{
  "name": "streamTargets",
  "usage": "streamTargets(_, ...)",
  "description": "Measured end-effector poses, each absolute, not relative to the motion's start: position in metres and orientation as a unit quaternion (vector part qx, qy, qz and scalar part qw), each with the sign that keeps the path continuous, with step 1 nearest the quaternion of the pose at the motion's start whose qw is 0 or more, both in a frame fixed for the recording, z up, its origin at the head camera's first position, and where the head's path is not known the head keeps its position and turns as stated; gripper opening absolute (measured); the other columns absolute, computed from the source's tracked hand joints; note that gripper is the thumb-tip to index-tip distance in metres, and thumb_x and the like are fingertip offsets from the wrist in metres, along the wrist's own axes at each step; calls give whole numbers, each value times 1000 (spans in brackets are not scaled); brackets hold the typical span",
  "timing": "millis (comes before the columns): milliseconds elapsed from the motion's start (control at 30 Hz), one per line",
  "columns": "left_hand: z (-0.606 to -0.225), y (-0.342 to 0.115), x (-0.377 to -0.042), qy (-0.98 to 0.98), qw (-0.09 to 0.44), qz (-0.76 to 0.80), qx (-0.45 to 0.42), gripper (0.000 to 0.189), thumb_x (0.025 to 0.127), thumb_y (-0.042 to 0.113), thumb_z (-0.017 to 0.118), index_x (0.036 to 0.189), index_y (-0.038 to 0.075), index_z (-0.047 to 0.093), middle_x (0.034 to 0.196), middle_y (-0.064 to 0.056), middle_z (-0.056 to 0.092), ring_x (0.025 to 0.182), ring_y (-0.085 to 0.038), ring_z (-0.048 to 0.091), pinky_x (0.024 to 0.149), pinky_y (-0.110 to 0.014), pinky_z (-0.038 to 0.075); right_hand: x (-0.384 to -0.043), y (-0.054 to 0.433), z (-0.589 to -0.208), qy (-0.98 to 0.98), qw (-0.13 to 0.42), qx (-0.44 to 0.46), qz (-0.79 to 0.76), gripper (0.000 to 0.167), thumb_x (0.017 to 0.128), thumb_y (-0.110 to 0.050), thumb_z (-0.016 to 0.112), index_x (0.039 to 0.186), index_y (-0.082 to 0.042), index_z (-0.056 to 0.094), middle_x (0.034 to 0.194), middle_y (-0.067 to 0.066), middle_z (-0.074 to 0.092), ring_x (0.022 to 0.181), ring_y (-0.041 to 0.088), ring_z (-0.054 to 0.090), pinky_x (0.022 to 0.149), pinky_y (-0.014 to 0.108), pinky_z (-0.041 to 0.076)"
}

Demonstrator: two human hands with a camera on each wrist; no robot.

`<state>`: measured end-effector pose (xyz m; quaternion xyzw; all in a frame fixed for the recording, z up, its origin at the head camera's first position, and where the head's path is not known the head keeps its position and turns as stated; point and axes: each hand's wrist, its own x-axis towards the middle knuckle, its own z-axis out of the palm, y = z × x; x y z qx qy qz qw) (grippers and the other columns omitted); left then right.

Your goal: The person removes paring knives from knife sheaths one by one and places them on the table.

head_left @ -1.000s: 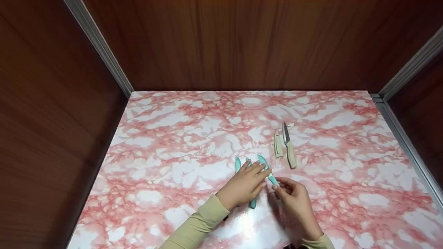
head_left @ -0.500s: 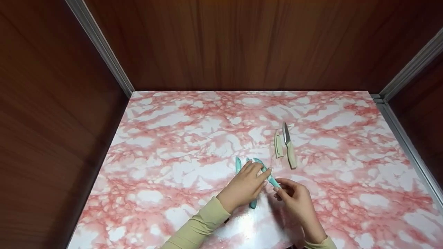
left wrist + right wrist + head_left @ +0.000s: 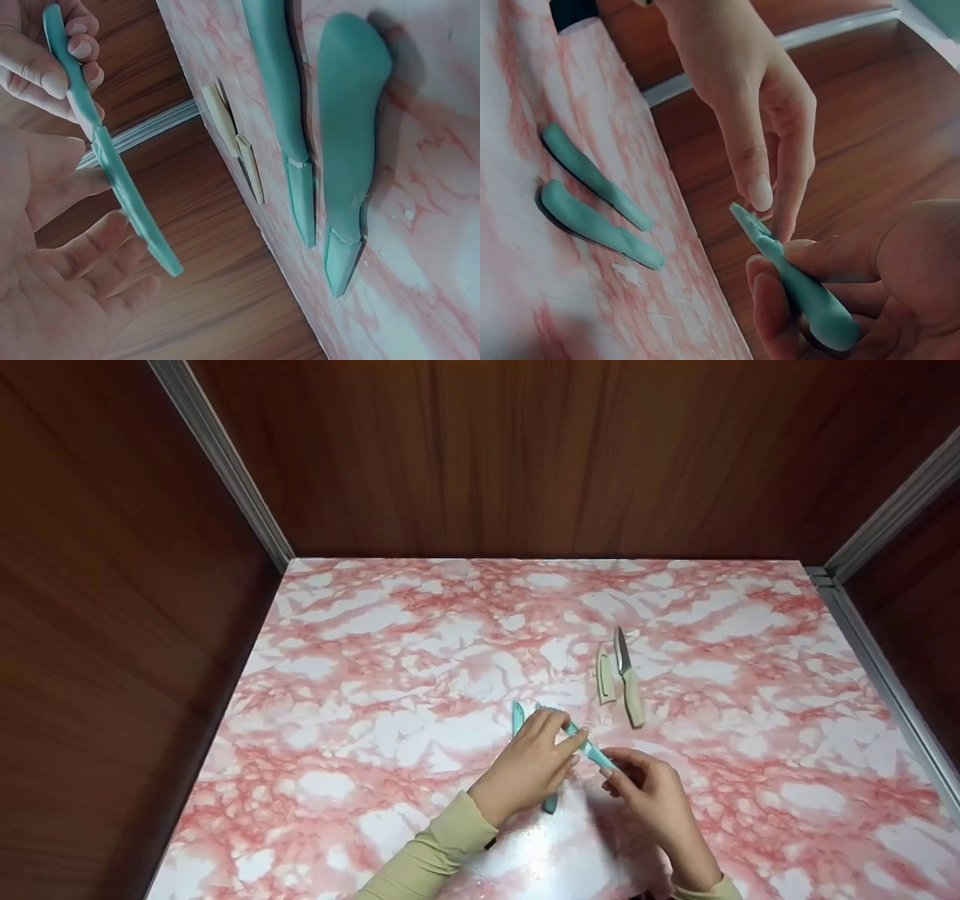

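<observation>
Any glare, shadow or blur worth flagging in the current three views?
Head view: bright glare on the glossy, red-and-white marbled tabletop near the bottom edge, a soft shadow beside the bare right hand. Left wrist view: dim overall, with a shadow edging the broad, curved turquoise knife handle lying on the tabletop. Right wrist view: dim too, lower-left corner blurred.

At the lower right, a right hand [image 3: 892, 255] holds a green knife [image 3: 817, 304] by its thick handle, thumb and curled fingers around it. A left hand [image 3: 739, 90] hangs down from the top, its thumb and a finger at the knife's narrow end. To the left, two more green knives [image 3: 600, 231] lie side by side on a pink-and-white marbled table [image 3: 555, 270]. Behind the hands is a brown wood-grain wall [image 3: 862, 127].
</observation>
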<state>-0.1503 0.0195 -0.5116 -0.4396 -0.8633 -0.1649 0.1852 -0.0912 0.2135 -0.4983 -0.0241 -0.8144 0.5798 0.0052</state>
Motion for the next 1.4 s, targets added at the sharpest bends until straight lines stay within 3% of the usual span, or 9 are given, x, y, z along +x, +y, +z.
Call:
streamTargets(233,-510,19,-150,-857,199,-183,-439,30,97,24,56,124,13,64,132,-13,44,125,-27,37,113,-37,22,-91,218,-493,-824,-4,-23,567,19,89,0,65,108,1,68,93,14,67,74,26,65,68,34,56)
streamTargets(400,-510,17,-149,-859,194,-178,-439,27,99,27,53,122,16,64,138,-11,44,129,-27,36,114,-41,21,-91,222,-493,-842,0,-37,538,19,89,-3,66,108,-1,69,91,10,68,76,23,65,65,26,53)
streamTargets(567,-508,16,-146,-862,178,-182,-438,27,100,28,52,122,17,64,136,-9,46,129,-26,38,113,-44,24,-91,224,-492,-852,3,-33,522,18,90,-4,67,108,-2,69,87,7,67,76,20,63,62,23,50)
streamTargets(800,-510,15,-145,-858,169,-200,-441,26,98,26,58,120,15,65,131,-8,49,125,-24,41,113,-45,23,-90,226,-489,-852,-1,-26,523,17,90,-3,66,106,-4,70,89,6,68,76,18,63,66,25,53)
streamTargets(1133,-514,12,-141,-852,170,-230,-439,27,97,27,58,120,14,64,117,-5,55,117,-20,46,109,-44,31,-91,230,-494,-832,-7,-25,554,17,88,-2,68,105,-1,70,92,9,68,79,19,65,69,27,54)
streamTargets(1400,-517,9,-134,-861,134,-261,-415,28,97,28,58,120,15,64,115,-1,54,107,-16,52,105,-33,35,-91,232,-499,-851,-17,-4,524,20,88,-7,69,107,-3,70,100,5,69,85,17,63,72,24,52)
